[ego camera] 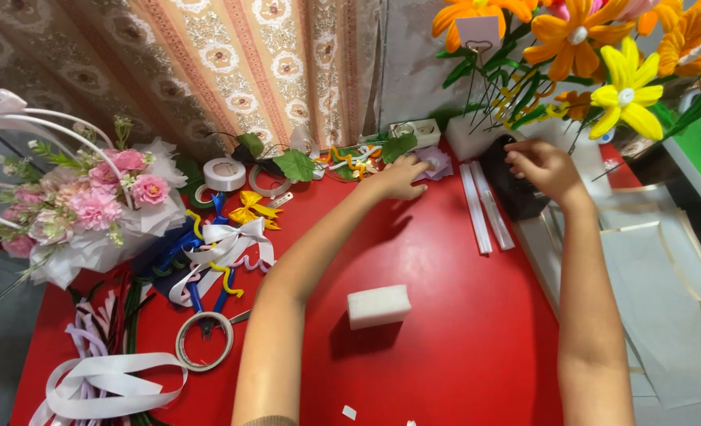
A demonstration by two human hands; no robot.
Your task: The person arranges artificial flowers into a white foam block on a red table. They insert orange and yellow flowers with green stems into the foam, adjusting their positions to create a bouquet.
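My left hand [402, 175] reaches across the red table [445, 315] to its far edge, fingers curled on a pale purple paper piece [437, 162] beside green leaves [295, 164]. My right hand [545, 167] rests on the top of a black container [512, 189] at the back right, fingers bent over its rim. Whether it grips anything is unclear. Orange and yellow artificial flowers [603, 55] stand just behind it. A white foam block [378, 306] lies between my forearms.
A pink flower bouquet [90, 209] in white wrap sits at the left. Tape rolls [225, 173], ribbons [224, 244], blue-handled scissors [201, 304] and a tape ring [205, 341] lie left of centre. Two white sticks [484, 207] lie near the container. Clear sheets [658, 284] lie at the right.
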